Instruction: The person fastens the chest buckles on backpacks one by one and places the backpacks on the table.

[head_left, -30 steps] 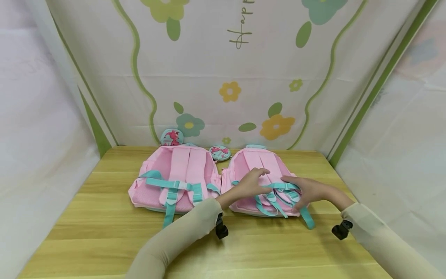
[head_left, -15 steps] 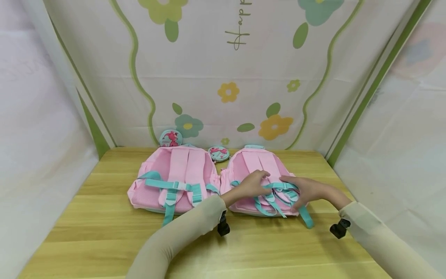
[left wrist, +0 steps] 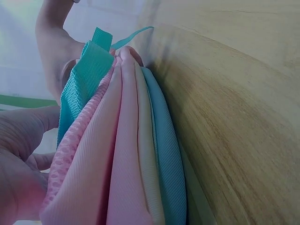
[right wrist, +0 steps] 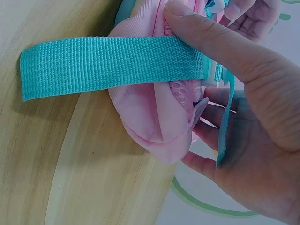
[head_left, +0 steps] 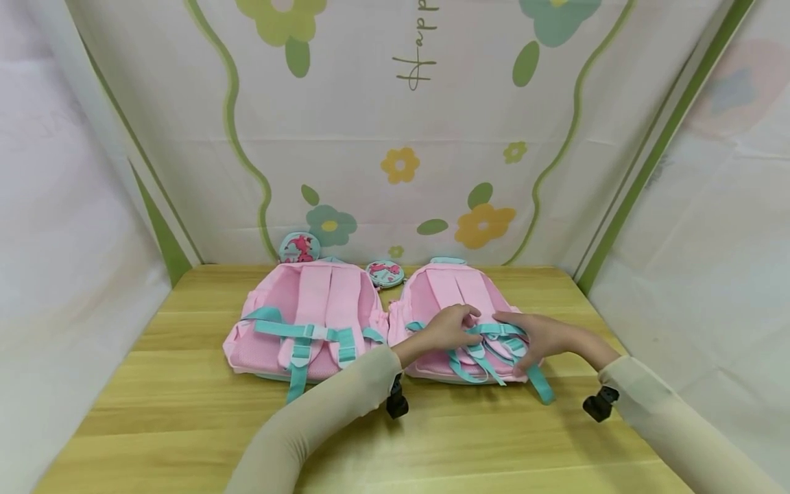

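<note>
From my station I record a pink fabric backpack (head_left: 453, 288) lying on the light wooden table (head_left: 481, 439), turquoise webbing straps (head_left: 490, 328) uppermost, beside a similar pink backpack (head_left: 315, 295). Left hand (head_left: 446, 328): fingers bent at the straps; I cannot tell whether they pinch. Right hand (head_left: 549, 337): thumb on the bag's lower edge, fingers curved beside the straps; grip unconfirmed.

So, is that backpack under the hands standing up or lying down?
Lying down: the pink backpack rests on the wooden tabletop, its shoulder straps facing up.
</note>
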`<state>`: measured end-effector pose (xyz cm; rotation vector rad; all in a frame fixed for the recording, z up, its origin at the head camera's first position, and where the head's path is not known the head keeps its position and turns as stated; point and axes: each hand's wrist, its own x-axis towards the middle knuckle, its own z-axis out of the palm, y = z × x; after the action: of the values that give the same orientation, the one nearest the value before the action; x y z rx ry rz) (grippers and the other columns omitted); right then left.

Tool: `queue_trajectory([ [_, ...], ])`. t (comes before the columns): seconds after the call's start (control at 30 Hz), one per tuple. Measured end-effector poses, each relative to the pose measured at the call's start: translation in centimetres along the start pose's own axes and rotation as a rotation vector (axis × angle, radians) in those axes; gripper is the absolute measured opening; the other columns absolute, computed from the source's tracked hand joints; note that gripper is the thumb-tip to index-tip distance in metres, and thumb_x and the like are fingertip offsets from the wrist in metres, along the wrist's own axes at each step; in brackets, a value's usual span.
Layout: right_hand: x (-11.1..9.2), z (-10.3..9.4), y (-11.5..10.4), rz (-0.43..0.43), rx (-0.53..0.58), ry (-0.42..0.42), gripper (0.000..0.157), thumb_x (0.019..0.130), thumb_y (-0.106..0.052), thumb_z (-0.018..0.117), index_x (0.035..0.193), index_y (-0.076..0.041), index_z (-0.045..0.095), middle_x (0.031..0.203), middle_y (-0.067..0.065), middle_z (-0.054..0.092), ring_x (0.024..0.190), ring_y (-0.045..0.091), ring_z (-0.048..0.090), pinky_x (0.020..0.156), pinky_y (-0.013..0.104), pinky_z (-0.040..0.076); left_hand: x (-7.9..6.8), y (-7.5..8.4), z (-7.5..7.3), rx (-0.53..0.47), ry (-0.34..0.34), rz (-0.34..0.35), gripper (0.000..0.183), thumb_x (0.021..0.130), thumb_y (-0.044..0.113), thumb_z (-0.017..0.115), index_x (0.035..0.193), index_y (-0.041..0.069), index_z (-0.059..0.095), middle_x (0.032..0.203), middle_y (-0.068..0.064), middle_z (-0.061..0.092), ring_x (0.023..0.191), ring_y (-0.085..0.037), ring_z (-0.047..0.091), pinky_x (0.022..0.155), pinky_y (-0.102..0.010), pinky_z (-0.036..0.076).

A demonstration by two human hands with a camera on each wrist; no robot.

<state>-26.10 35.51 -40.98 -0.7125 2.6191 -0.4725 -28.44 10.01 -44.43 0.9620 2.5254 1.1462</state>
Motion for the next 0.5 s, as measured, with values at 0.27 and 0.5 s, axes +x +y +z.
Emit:
queue_trajectory([
  [0.27,0.0,0.12,0.15,0.004,0.008,-0.003,0.115,0.07,-0.042,0.093,0.158,-0.001,0.032,0.156,0.029,0.04,0.136,0.045,0.047,0.104,0.062,0.045,-0.37,0.14,-0.15,-0.013,0.003,0.016,0.045,0.093,0.021,0.074,0.134,0.004,0.063,0.118,-0.01,0.069,0.108,-0.018,0.063,0.088,-0.021,0.051],
  [0.5,0.01,0.1,0.12,-0.013,-0.01,0.009,0.114,0.07,-0.043,0.093,0.157,0.0,0.033,0.155,0.03,0.041,0.133,0.044,0.049,0.102,0.06,0.047,-0.31,0.27,0.11,0.012,0.001,0.024,0.048,0.095,0.027,0.072,0.136,0.004,0.061,0.129,-0.01,0.066,0.119,-0.02,0.062,0.1,-0.025,0.051],
])
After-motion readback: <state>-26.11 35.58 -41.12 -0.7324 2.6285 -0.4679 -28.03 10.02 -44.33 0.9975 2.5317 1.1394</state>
